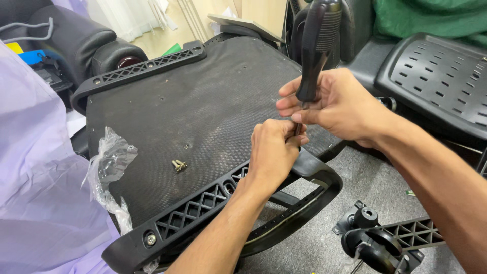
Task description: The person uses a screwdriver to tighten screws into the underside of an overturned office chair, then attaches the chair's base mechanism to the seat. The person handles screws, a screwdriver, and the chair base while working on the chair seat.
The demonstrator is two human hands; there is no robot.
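Note:
An upturned black chair seat [203,111] lies in front of me, with a latticed black armrest bracket [203,208] along its near edge. My right hand [340,106] grips a black-handled screwdriver [317,45], held upright over that bracket. My left hand [274,152] is closed around the lower end of the shaft, hiding the tip and whatever it meets. Two loose screws [178,165] lie on the seat fabric to the left of my hands. A fitted screw [150,238] shows at the bracket's near left end.
A second latticed armrest bracket [147,68] runs along the far edge. Crumpled clear plastic [109,167] and lilac sheeting [40,177] lie at left. A perforated black backrest panel [441,81] is at right, a wheeled chair base [385,243] on the grey floor below.

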